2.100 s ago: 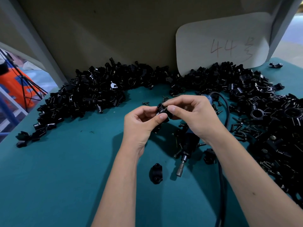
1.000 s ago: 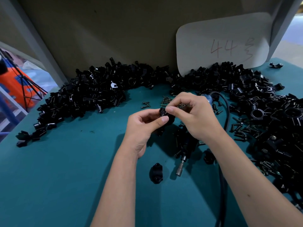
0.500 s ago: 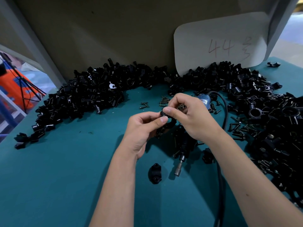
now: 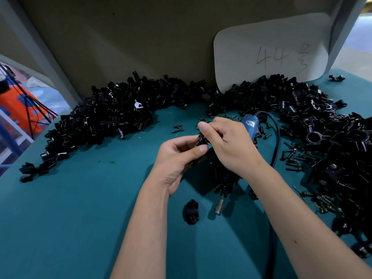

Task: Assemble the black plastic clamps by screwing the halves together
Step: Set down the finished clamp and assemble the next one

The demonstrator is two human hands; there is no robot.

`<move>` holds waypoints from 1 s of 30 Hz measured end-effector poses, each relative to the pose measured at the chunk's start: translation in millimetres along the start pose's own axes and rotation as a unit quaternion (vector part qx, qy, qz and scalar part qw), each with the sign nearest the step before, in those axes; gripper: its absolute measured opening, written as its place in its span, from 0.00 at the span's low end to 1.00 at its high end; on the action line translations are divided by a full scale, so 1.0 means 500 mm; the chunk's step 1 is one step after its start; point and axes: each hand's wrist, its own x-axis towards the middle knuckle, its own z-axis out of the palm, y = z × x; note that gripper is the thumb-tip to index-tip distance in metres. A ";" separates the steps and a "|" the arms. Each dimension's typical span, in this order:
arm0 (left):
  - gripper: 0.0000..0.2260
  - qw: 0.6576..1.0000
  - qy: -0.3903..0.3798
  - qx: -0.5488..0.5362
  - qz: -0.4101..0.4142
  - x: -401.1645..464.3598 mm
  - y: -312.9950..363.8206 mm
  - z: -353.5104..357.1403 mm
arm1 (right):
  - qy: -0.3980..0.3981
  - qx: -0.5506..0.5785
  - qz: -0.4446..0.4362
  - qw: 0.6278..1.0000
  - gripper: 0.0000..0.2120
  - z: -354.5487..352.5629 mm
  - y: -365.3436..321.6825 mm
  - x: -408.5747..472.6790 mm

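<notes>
My left hand (image 4: 177,158) grips a black clamp (image 4: 201,158) between thumb and fingers; most of the clamp is hidden in the palm. My right hand (image 4: 227,143) pinches a small black screw (image 4: 200,137) between thumb and forefinger, its tip at the top of the clamp. An electric screwdriver with a blue body (image 4: 248,125) lies on the teal table (image 4: 80,208) under my right hand, its metal bit (image 4: 219,207) pointing toward me. One black clamp half (image 4: 190,212) lies on the table in front of my left wrist.
Big heaps of black clamp parts lie at the back left (image 4: 112,115) and across the right side (image 4: 332,141). Loose screws (image 4: 293,158) are scattered right of the screwdriver. Its black cable (image 4: 276,137) loops right and back toward me. A white card (image 4: 271,49) leans on the back wall.
My right hand has lifted slightly and now pinches a screw above the clamp. My left hand has tilted the clamp and holds it lower. The view shifted a little.
</notes>
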 end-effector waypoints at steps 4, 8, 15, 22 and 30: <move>0.20 1.000 0.027 -0.003 -0.012 0.003 -0.002 -0.001 | -0.007 0.004 0.011 1.000 0.28 -0.003 0.000 0.000; 0.17 0.999 0.020 -0.023 -0.018 0.001 -0.001 -0.005 | -0.070 0.018 0.008 0.997 0.24 -0.017 0.004 -0.002; 0.08 0.999 -0.004 -0.024 -0.039 0.000 0.000 -0.008 | -0.110 -0.045 -0.059 0.991 0.12 -0.017 0.019 0.001; 0.12 0.999 0.006 -0.027 -0.042 0.000 -0.002 -0.012 | -0.070 -0.079 -0.069 0.992 0.19 0.002 0.014 0.002; 0.13 0.989 0.058 0.082 0.105 0.013 -0.013 -0.006 | -0.039 -0.113 0.006 0.993 0.22 0.012 -0.007 0.008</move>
